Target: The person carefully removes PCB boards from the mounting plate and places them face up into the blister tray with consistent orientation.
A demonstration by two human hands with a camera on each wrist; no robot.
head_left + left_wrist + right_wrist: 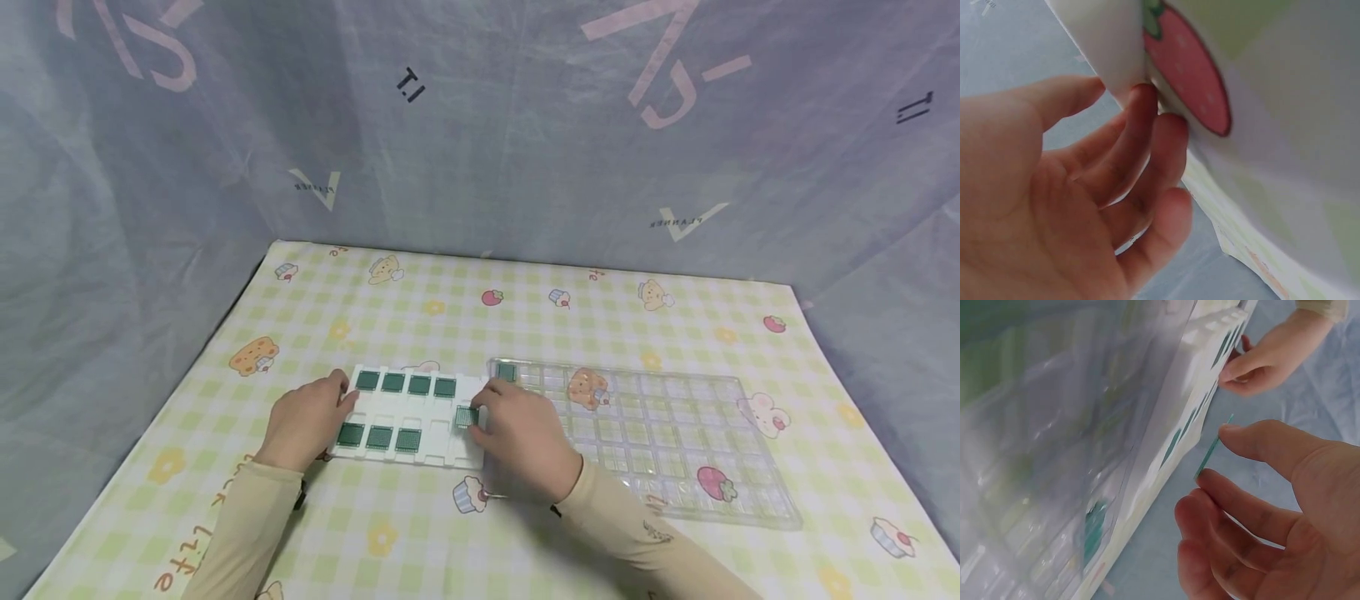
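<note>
My right hand [528,433] pinches a small square green circuit board [1215,448] by opposite edges, between thumb and index finger. In the head view that board overlaps the right part of a white tray [367,410]; the right wrist view shows it apart from the tray. Several similar green boards [393,382] lie in two rows in the white tray, four at the back and three at the front. At the tray's left end, my left hand [303,421] holds the edge with curled fingers and thumb.
To the right stands a clear plastic compartment tray [637,433], partly behind my right forearm. One green board [507,372] sits in its back-left compartment. A checked, cartoon-printed cloth [382,500] covers the table, and grey-blue fabric [480,150] hangs behind it.
</note>
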